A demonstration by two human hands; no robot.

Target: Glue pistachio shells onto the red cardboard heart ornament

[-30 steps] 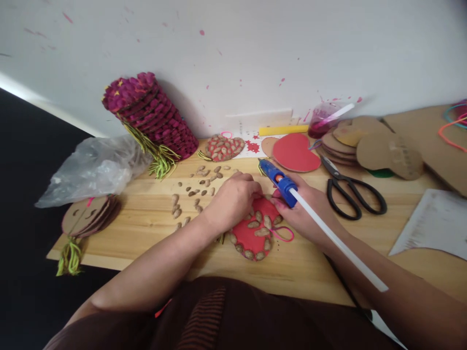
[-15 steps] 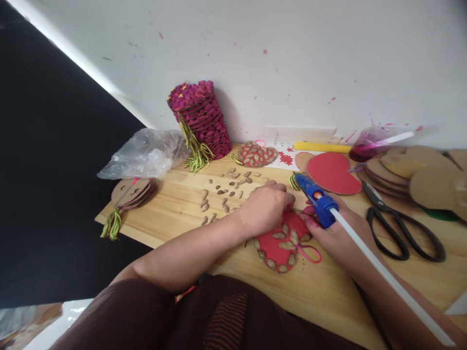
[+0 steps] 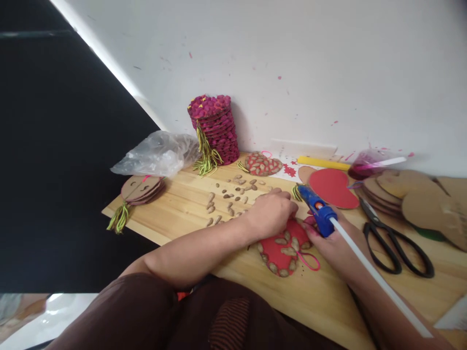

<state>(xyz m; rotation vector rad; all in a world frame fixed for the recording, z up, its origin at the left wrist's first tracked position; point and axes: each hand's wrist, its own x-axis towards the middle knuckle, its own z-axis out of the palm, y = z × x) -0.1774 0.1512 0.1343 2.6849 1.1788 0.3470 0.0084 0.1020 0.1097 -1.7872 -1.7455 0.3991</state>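
A red heart-shaped cutout [image 3: 276,247] lies on the wooden table in front of me, with peanuts along its edge, several more near its middle and a pink loop at one side. My left hand [image 3: 275,211] is closed at its far edge, fingertips bent down; what they press or pinch is hidden. A blue glue gun [image 3: 321,211] with a long white glue stick [image 3: 379,277] rests in my right hand [image 3: 333,243], whose fingers also touch the heart's right edge. Loose peanuts [image 3: 230,209] are scattered beyond my left forearm.
Black scissors [image 3: 397,243] and stacked cardboard cutouts [image 3: 419,194] lie to the right, near a plain red heart [image 3: 332,187]. A peanut-covered heart [image 3: 263,164], a purple stack with tassels [image 3: 215,129] and a plastic bag [image 3: 156,153] stand along the back. A tasselled cardboard stack [image 3: 142,188] sits left.
The camera view has shifted slightly, so the things at the back appear lower. Both hands stay at the heart, with the glue gun still in my right hand.
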